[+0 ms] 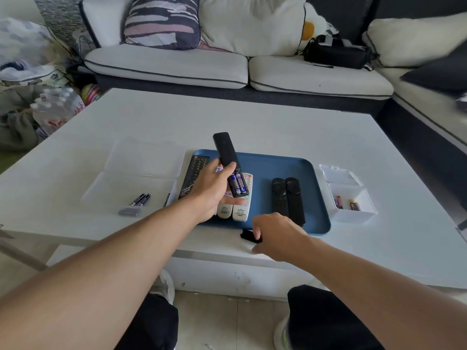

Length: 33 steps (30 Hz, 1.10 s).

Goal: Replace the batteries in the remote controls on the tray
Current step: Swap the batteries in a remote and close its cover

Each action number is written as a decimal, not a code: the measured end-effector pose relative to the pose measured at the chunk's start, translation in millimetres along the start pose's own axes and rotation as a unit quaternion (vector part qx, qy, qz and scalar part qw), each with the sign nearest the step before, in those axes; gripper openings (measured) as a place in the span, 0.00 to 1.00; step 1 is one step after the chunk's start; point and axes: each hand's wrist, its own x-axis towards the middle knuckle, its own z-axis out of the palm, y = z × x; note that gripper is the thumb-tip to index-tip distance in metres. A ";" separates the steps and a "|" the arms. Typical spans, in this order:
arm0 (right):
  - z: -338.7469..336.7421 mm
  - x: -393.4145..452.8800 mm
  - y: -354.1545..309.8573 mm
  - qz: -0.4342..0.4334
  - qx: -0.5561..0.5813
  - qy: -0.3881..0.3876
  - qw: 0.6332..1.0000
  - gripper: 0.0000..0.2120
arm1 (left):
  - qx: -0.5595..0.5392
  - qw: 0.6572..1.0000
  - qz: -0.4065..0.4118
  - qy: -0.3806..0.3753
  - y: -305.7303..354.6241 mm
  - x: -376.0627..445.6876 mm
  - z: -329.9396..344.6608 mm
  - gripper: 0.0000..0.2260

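Item: battery change, in progress.

Tray [298,170]: blue, centre of the white table [151,117]. It carries one dark remote [193,178] at its 9 o'clock edge, two white remotes [235,208] beside that, and two slim black remotes [288,198] toward 3 o'clock. Whether any of these five has been serviced cannot be told.

Black remote [226,154]: lifted above the tray, back facing up, compartment open, two blue batteries [238,184] seated in it. Judged the unit now in hand; its cover is not yet on.

Battery cover [249,234]: small black piece on the table at the tray's 6 o'clock edge.

Clear box [126,195], at 9 o'clock from the tray: two dark batteries [140,199] inside. White box [353,205], at 3 o'clock: two red-and-gold batteries [346,202].

Left hand [214,188]: thumb and fingers wrapped round the black remote's middle, firm hold.

Right hand [275,236]: fingers curled down at the battery cover, touching it; whether they pinch it cannot be told.
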 end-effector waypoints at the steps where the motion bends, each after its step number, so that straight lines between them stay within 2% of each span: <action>1: 0.7 -0.9 1.1 -0.002 0.002 -0.004 1.000 0.16 | 0.001 1.000 0.001 -0.004 0.0 0.2 -0.2 0.07; 7: -2.2 -7.5 6.3 -0.001 -0.056 0.030 0.998 0.16 | 0.001 0.999 -0.013 -0.052 2.9 -3.7 6.5 0.10; 11: -12.6 -10.1 1.3 0.007 -0.028 0.052 0.998 0.15 | -0.004 0.998 -0.015 -0.068 4.9 -5.2 7.8 0.11; 13: -23.1 -10.9 0.0 0.021 0.023 0.118 0.993 0.11 | 0.000 0.997 -0.014 -0.074 5.9 -6.7 7.8 0.12; 16: -36.8 -7.0 -0.6 0.009 0.107 0.267 0.958 0.06 | 0.026 0.997 -0.005 -0.077 4.1 -6.4 6.6 0.13; 19: -44.1 -0.3 3.3 -0.055 0.126 0.341 0.930 0.11 | 0.034 0.996 -0.005 -0.079 2.9 -4.7 4.8 0.12; 22: -47.8 4.1 8.6 -0.105 0.088 0.318 0.938 0.17 | 0.019 0.996 -0.008 -0.083 1.3 -4.9 3.8 0.12; 26: -50.2 7.3 6.8 -0.134 0.088 0.300 0.940 0.14 | 0.015 0.997 -0.008 -0.076 0.5 -4.7 0.0 0.13; 33: -50.8 9.5 -0.3 -0.146 0.083 0.284 0.944 0.16 | 0.040 0.996 0.004 -0.074 0.3 -5.1 -7.5 0.12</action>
